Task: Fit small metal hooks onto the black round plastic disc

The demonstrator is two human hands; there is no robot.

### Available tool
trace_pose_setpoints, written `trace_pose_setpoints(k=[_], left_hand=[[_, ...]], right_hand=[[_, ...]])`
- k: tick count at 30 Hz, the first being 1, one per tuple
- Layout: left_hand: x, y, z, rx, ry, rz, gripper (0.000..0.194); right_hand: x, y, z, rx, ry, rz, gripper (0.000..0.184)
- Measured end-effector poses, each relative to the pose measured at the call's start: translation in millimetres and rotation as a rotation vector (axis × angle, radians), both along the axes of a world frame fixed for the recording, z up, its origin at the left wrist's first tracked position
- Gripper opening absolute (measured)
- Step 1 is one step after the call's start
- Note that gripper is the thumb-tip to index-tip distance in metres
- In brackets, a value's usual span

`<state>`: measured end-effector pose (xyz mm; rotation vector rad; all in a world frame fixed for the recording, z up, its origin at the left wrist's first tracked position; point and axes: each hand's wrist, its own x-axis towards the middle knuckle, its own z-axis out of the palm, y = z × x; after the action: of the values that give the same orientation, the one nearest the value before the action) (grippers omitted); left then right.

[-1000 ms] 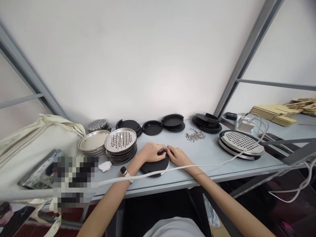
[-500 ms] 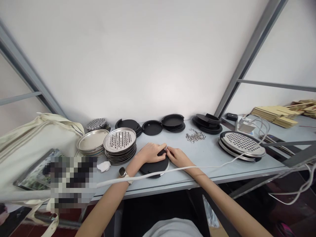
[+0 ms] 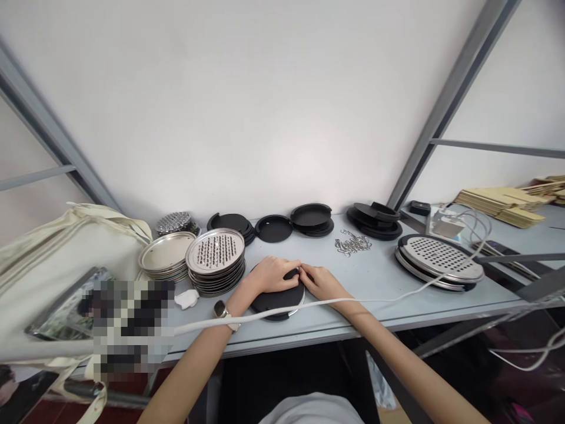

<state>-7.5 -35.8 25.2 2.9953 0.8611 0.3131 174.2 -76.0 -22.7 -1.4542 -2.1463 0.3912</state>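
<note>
A round black disc with a strip of metal rim lies flat at the front of the table. My left hand spreads over its top, thumb and fingers closed around the upper right edge. Against that same edge, my right hand is closed in a pinch; whatever its fingertips hold is hidden. To the left stand a stack of round metal graters and a stack of plain metal discs. A small pile of metal hooks or clips lies beyond my right hand.
A white cable crosses low in front of the hands. Black round pieces line the wall. Graters with black edging are stacked at right, near yellow flat pieces. A cream bag sits at left.
The view has shifted slightly. Both hands stay on the black disc's edge, with only small finger movements; the left fingertips have come closer to the right ones.
</note>
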Motion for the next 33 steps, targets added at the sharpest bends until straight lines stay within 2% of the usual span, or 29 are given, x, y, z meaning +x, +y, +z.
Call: trace_pose_setpoints(k=[17,27,33], left_hand=[[-0.7,0.1,0.9,0.001,-0.011,-0.002,0.015],[-0.5,-0.6,1.5,0.008,-0.019,-0.001,0.011],[-0.9,0.1,-0.6,-0.018,-0.019,0.0,0.016]], right_hand=[[1.8,-0.5,-1.0,-0.024,-0.031,0.0,0.026],[2.6,-2.7,1.3,-0.02,-0.101,-0.015,0.032],[2.0,-4.6,5.4,-0.024,-0.112,-0.009,0.034]])
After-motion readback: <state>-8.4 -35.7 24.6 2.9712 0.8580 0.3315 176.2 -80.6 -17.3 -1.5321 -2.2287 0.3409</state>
